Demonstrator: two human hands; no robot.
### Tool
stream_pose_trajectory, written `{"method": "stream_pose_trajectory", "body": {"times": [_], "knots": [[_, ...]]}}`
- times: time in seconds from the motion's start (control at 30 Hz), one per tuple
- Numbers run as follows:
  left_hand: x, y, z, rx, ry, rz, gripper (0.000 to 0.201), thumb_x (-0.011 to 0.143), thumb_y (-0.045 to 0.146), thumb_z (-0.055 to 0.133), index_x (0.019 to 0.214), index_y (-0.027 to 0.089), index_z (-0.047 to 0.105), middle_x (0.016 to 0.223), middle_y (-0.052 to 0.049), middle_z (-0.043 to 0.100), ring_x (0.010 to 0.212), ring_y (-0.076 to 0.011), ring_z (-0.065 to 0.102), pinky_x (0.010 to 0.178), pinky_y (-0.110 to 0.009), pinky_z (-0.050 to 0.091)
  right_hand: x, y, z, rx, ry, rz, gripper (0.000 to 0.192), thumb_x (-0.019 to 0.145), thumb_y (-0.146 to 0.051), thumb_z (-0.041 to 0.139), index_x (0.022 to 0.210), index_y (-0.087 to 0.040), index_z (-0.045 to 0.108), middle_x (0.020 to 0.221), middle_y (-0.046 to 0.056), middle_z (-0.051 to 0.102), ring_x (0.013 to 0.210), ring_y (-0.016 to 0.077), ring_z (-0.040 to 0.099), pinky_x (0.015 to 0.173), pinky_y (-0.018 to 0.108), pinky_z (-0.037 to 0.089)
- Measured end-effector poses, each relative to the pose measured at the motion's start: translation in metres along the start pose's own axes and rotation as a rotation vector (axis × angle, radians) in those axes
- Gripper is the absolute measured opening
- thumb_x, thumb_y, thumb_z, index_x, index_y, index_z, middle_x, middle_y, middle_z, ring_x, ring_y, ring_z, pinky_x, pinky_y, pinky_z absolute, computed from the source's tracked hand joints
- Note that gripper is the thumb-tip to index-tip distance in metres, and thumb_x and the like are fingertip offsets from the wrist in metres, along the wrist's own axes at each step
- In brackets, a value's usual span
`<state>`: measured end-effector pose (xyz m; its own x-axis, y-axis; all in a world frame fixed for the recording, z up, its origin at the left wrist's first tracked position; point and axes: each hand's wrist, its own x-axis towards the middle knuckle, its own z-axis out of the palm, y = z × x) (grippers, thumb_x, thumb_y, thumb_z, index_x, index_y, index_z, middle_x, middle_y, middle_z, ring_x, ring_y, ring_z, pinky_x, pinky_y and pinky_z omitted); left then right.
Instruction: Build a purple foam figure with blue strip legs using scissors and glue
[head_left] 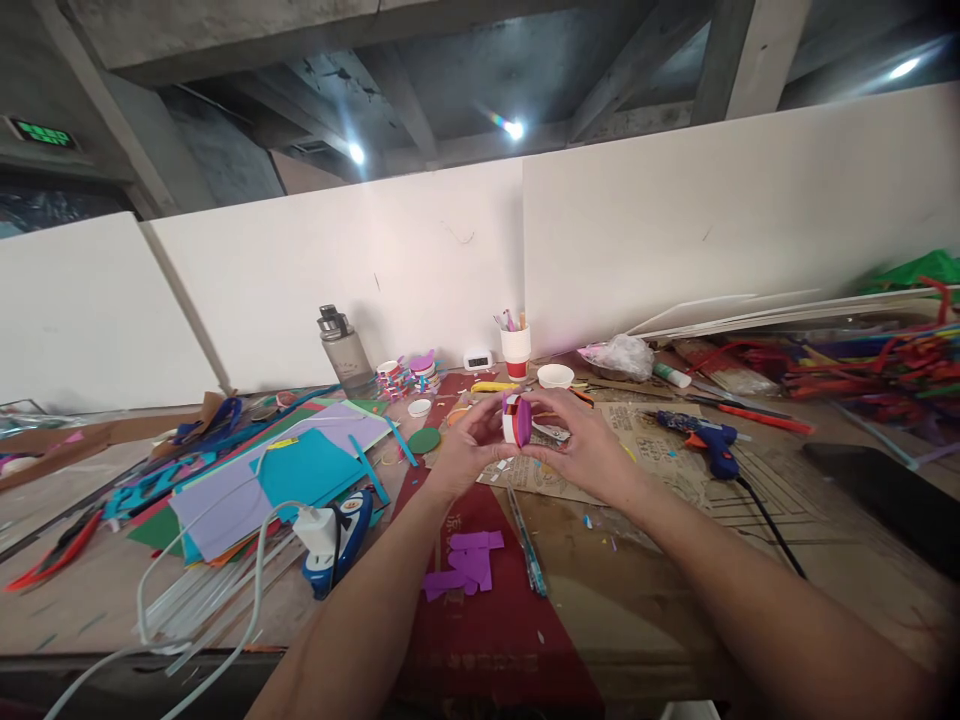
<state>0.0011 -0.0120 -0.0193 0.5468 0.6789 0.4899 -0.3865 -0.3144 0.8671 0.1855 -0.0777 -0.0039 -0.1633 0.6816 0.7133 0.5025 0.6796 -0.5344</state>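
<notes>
Over the middle of the table I hold a small round paper piece (514,426) upright on its edge, with white, red and purple layers. My left hand (474,446) pinches it from the left, and my right hand (583,438) grips it from the right. Both thumbs meet near its lower edge. Below my hands, purple paper scraps (471,562) and a pen (529,545) lie on and beside a red strip (491,640). Two small decorated cups (424,372) stand behind my left hand.
To the left are coloured sheets (307,468), a blue power strip (349,540) with white cables, and a grey bottle (345,348). A blue glue gun (716,448) and a black phone-like slab (877,490) lie right. A pen cup (516,350) and white bowl (555,376) stand behind.
</notes>
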Motion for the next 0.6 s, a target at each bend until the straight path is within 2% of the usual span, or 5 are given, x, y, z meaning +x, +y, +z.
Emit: {"method": "stream_pose_trajectory", "body": {"times": [0.17,0.33,0.6], "knots": [[-0.0004,0.0002,0.0005,0.008,-0.011,0.003,0.072,0.066,0.014,0.083,0.132,0.027,0.059,0.143,-0.009,0.053,0.134,-0.0295,0.047,0.110,-0.041,0.040,-0.0009,-0.0009,0.0008,-0.001,0.009,-0.006,0.048,0.082,-0.030,0.072,0.127,-0.028,0.053,0.128,0.009,0.059,0.121,0.0246,0.056,0.103,0.047,0.049],[-0.0008,0.0005,0.0006,0.019,0.035,-0.014,0.072,0.064,0.022,0.085,0.131,0.026,0.060,0.137,-0.009,0.059,0.127,-0.0293,0.053,0.110,-0.042,0.040,-0.0008,-0.0067,0.0011,-0.043,0.058,-0.026,0.050,0.081,-0.024,0.071,0.127,-0.028,0.053,0.127,0.009,0.059,0.122,0.0248,0.055,0.102,0.047,0.049],[-0.0011,-0.0027,-0.0015,-0.016,0.042,-0.058,0.073,0.063,0.021,0.086,0.131,0.026,0.060,0.141,-0.009,0.055,0.127,-0.0290,0.052,0.107,-0.042,0.042,-0.0010,-0.0090,0.0011,-0.018,0.023,0.034,0.049,0.081,-0.023,0.071,0.127,-0.028,0.054,0.128,0.010,0.058,0.118,0.0267,0.058,0.100,0.049,0.050]]}}
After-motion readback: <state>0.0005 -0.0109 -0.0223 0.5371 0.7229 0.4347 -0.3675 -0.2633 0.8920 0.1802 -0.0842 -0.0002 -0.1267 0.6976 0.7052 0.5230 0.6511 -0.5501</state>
